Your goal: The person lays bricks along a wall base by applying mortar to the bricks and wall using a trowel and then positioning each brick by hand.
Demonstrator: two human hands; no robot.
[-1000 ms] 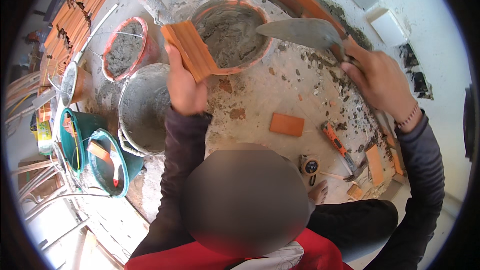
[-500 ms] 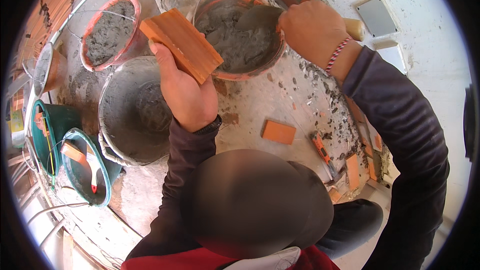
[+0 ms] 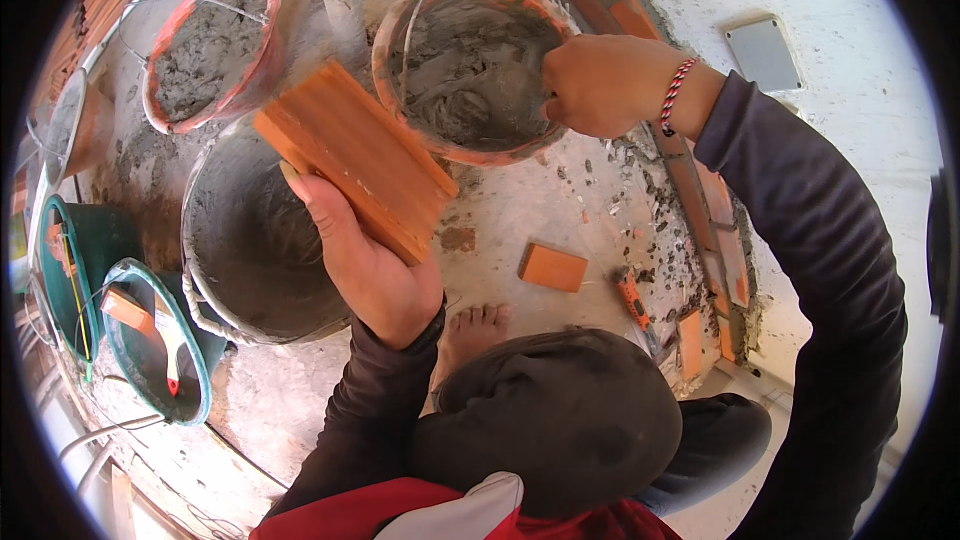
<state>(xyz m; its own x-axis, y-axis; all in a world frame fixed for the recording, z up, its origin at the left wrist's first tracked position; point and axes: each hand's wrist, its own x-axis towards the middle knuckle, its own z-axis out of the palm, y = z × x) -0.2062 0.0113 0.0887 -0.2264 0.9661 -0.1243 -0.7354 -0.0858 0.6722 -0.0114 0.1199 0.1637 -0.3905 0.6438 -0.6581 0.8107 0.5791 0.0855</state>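
Note:
My left hand [image 3: 385,290] is closed around a grooved orange brick [image 3: 355,160], held tilted above the floor with its thumb along the near side. My right hand [image 3: 605,85], wearing a striped cord bracelet, is a closed fist over the right rim of an orange bucket [image 3: 383,70]. It grips a trowel; the handle and blade showed half a second ago, but the fist and the mortar mostly hide them now. Wet grey mortar [image 3: 470,60] lies in that bucket, with a swirled mark in its surface.
A large grimy bucket [image 3: 190,270] stands left of my left hand, a mortar-filled bucket [image 3: 205,55] behind it. Two green buckets [image 3: 208,380] hold a brush [image 3: 170,345] and other items. A brick piece [image 3: 553,267] and orange-handled cutter [image 3: 633,300] lie on the floor. Laid bricks [image 3: 690,190] edge the wall.
The brick has come lower and nearer to me in my left hand. My right hand has turned and shifted slightly down; the trowel blade and handle end have gone from sight. A bare foot now shows.

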